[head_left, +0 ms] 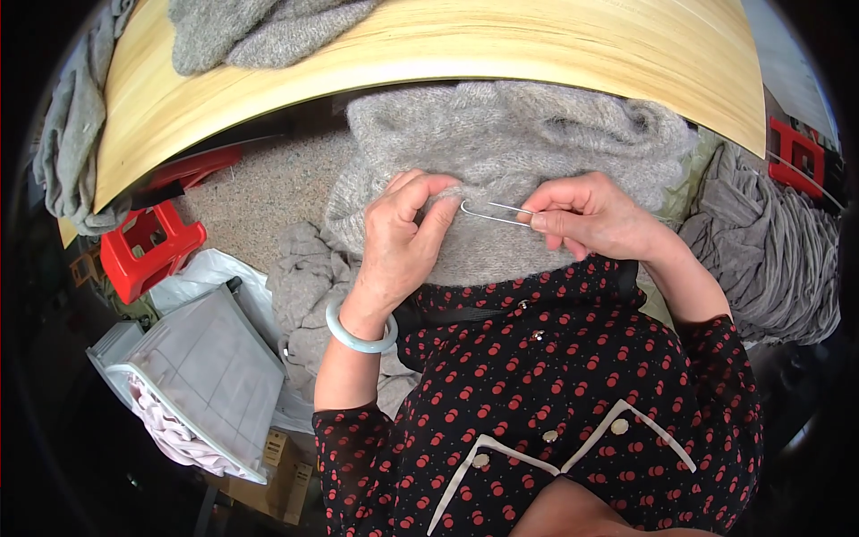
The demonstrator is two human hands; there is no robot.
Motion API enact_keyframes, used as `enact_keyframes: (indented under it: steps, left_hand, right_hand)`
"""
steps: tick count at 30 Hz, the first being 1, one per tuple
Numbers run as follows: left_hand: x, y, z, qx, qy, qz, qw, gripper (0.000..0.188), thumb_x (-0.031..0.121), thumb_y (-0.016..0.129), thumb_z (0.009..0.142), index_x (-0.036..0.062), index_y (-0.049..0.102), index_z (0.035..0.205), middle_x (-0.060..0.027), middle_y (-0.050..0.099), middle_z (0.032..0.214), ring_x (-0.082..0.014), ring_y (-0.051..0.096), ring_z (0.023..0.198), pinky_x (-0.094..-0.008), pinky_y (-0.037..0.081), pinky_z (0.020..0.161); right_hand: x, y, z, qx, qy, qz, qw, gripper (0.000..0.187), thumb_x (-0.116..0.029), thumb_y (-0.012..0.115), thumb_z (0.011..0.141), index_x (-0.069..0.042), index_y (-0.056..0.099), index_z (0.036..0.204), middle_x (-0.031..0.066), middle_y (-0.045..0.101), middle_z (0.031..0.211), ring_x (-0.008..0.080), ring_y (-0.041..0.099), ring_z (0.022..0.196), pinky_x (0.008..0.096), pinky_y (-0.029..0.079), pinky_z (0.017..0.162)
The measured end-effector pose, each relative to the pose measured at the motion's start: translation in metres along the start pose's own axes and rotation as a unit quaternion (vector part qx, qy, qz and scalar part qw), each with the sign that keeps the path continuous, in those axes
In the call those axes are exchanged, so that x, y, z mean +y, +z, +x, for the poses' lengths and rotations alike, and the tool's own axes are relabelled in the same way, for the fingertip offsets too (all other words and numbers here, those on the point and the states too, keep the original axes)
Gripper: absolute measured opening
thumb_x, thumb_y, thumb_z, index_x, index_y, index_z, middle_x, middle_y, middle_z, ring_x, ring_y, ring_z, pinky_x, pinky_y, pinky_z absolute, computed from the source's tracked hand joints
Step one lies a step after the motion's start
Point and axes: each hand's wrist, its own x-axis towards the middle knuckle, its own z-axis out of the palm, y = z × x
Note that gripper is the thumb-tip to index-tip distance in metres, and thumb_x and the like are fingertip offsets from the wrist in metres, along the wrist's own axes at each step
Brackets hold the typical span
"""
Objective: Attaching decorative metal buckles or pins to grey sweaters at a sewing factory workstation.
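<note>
A fuzzy grey knitted garment is spread over my lap and bunched toward the table edge. My left hand, with a pale bangle on its wrist, pinches a bit of the knit between thumb and index finger. Opposite it, my right hand grips a thin silver wire pin. One arm of the pin curls into a hook beside my left thumb; the shorter arm ends free above it. The pin's other end is hidden in my right fingers.
A wood-grain table curves across the far side, with grey knitwear on it. At left are a red stool and a tilted whitish bin holding pale cloth. Grey fabric is heaped at right, near another red stool.
</note>
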Motion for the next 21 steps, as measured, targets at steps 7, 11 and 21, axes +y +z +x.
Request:
enact_keyframes:
  steps: [7, 11, 21]
  left_hand:
    - [0.0, -0.001, 0.0, -0.029, -0.028, -0.028, 0.999, 0.011, 0.004, 0.06, 0.078, -0.0014, 0.057, 0.087, -0.0062, 0.052, 0.067, -0.0129, 0.047, 0.057, -0.025, 0.038, 0.052]
    - [0.0, 0.0, -0.001, -0.023, -0.106, -0.085, 0.99, 0.012, 0.007, 0.059, 0.08, -0.001, 0.057, 0.088, -0.0022, 0.05, 0.064, -0.0062, 0.043, 0.053, -0.0218, 0.035, 0.048]
    - [0.001, 0.008, 0.001, 0.112, 0.085, 0.094, 0.986, 0.013, 0.001, 0.062, 0.072, 0.001, 0.056, 0.084, -0.0079, 0.055, 0.07, -0.0189, 0.052, 0.061, -0.0281, 0.041, 0.055]
  right_hand:
    - [-0.008, -0.008, 0.004, -0.03, -0.023, -0.053, 0.998, 0.016, -0.016, 0.052, 0.088, -0.005, 0.062, 0.092, -0.0011, 0.054, 0.058, 0.0024, 0.042, 0.042, 0.0174, 0.035, 0.039]
    - [-0.006, -0.008, 0.006, -0.039, -0.027, -0.04, 0.998, 0.016, -0.014, 0.051, 0.088, -0.004, 0.061, 0.094, -0.0014, 0.053, 0.059, 0.0016, 0.042, 0.043, 0.0163, 0.034, 0.039]
    - [-0.001, 0.012, 0.005, 0.075, -0.065, -0.078, 0.992, 0.015, -0.013, 0.048, 0.089, -0.004, 0.057, 0.096, -0.0011, 0.054, 0.064, 0.0028, 0.045, 0.049, 0.0174, 0.037, 0.044]
